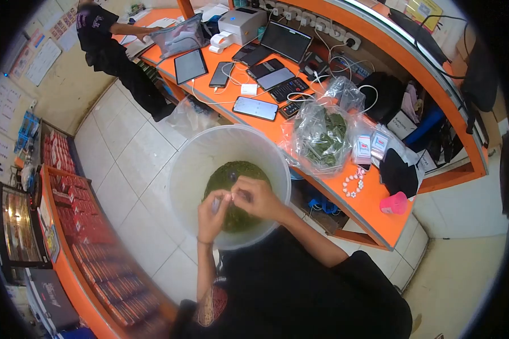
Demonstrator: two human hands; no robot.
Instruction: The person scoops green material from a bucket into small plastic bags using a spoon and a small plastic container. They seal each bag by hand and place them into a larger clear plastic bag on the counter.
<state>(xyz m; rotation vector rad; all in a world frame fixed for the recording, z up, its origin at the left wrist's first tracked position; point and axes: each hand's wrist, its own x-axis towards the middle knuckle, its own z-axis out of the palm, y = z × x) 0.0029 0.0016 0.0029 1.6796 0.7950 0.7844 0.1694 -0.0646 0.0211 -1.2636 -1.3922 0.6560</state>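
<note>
Both my hands meet over a large translucent plastic bucket that holds chopped green leaf matter. My left hand is closed, its thumb and forefinger pinched near the bucket's middle. Against its fingertips my right hand is pinched too. Whatever lies between the fingers is too small to make out. A dark round spot shows on the green matter just beyond the right hand. To the right, on the orange desk, lies a clear plastic bag of green leaves.
Phones, a tablet, a laptop, a label printer and cables crowd the desk. Small boxes, a beaded bracelet and a pink cup sit near its end. Another person stands at the far left, reaching towards a grey bag.
</note>
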